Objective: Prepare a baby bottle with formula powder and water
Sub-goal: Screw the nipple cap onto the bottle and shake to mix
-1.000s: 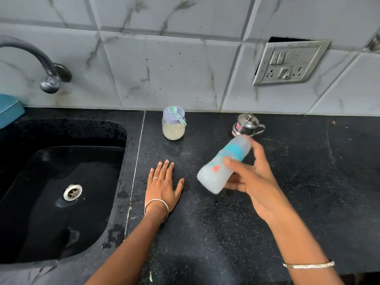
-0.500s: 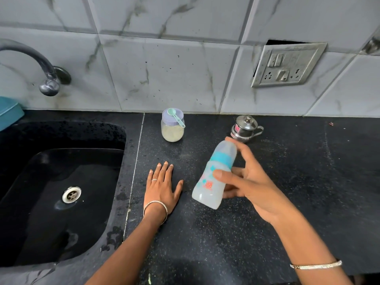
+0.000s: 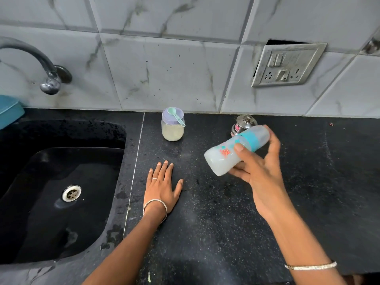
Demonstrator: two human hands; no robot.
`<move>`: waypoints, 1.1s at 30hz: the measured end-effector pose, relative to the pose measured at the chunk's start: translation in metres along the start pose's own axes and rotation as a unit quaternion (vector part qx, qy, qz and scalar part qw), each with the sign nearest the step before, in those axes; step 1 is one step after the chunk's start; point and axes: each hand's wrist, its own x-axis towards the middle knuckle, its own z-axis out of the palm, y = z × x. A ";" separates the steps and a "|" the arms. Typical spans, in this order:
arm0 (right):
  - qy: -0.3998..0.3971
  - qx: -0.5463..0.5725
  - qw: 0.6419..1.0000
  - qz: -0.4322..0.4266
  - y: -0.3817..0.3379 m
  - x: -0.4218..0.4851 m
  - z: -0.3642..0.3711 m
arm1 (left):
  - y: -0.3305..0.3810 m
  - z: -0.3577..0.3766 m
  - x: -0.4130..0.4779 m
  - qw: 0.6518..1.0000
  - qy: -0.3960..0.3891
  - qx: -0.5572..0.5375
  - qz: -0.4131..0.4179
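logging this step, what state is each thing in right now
clear baby bottle with teal collar: capped, tilted, milky liquid inside
right hand: grips the bottle
left hand: flat on the black stone counter
clear powder jar with lilac lid: closed, mint-green scoop lying on lid
curved metal tap: no water running
small steel pot: lid on

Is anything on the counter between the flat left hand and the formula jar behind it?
Nothing visible. Only bare counter lies between the left hand and the formula jar; the right hand holds the bottle off to the right.
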 end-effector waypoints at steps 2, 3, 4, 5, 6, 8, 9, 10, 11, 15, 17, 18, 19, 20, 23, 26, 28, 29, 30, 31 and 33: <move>-0.034 -0.039 0.998 0.023 -0.002 -0.004 0.002 | 0.000 0.000 0.000 1.000 0.000 0.000 0.000; -0.075 -0.073 0.993 0.049 -0.004 -0.007 0.003 | 0.000 0.000 0.000 1.000 0.000 0.000 0.000; -0.099 -0.097 0.988 0.064 -0.005 -0.008 0.001 | 0.000 0.000 -0.001 1.000 0.000 -0.001 0.001; -0.094 -0.099 0.989 0.063 -0.005 -0.007 -0.001 | 0.000 0.000 -0.001 1.000 0.000 -0.001 0.002; -0.066 -0.080 0.993 0.051 -0.004 -0.005 -0.002 | 0.000 0.000 -0.001 1.000 0.000 -0.001 0.001; -0.008 -0.018 1.000 0.022 0.000 0.000 -0.005 | 0.001 -0.001 0.000 1.000 0.000 -0.003 0.000; 0.001 -0.007 1.000 0.014 0.001 0.001 -0.005 | 0.001 -0.001 0.000 1.000 0.000 -0.004 0.000; -0.008 -0.015 1.000 0.019 0.000 0.000 -0.005 | 0.001 -0.001 0.000 1.000 0.001 -0.005 0.000; -0.037 -0.040 0.998 0.036 -0.002 -0.001 -0.004 | 0.000 -0.001 0.000 1.000 0.001 -0.004 0.000; -0.069 -0.093 0.991 0.061 -0.012 -0.001 -0.006 | 0.000 -0.001 0.000 1.000 0.000 -0.004 0.001; -0.008 -0.041 0.999 0.025 -0.011 0.006 -0.009 | 0.000 0.000 0.000 1.000 -0.001 0.000 0.000; 0.002 -0.028 1.000 0.014 -0.011 0.007 -0.010 | 0.000 0.000 0.000 1.000 -0.002 0.001 0.000; -0.008 -0.037 0.999 0.017 -0.012 0.007 -0.010 | 0.000 0.000 0.000 1.000 -0.001 0.001 0.000; -0.038 -0.065 0.997 0.035 -0.013 0.006 -0.009 | 0.000 0.000 0.000 1.000 -0.001 0.001 0.000; -0.118 -0.129 0.980 0.094 -0.016 0.001 -0.009 | -0.001 0.000 0.000 1.000 -0.001 0.000 0.001; -0.028 -0.063 0.996 0.048 -0.008 0.008 -0.011 | 0.000 0.001 -0.001 1.000 0.003 -0.004 0.000; 0.003 -0.039 0.999 0.026 -0.002 0.009 -0.010 | 0.000 0.001 0.000 1.000 0.001 -0.002 0.000; -0.011 -0.054 0.998 0.033 -0.001 0.009 -0.008 | 0.000 0.001 0.000 1.000 0.001 -0.001 -0.001; -0.046 -0.080 0.994 0.053 -0.002 0.006 -0.006 | 0.000 0.001 0.000 1.000 0.002 0.000 -0.001; -0.088 -0.108 0.987 0.080 -0.004 0.003 -0.005 | 0.000 0.001 0.000 1.000 0.002 -0.001 0.000; -0.107 -0.120 0.982 0.098 -0.007 0.003 -0.005 | -0.001 0.001 0.000 1.000 0.001 -0.001 0.000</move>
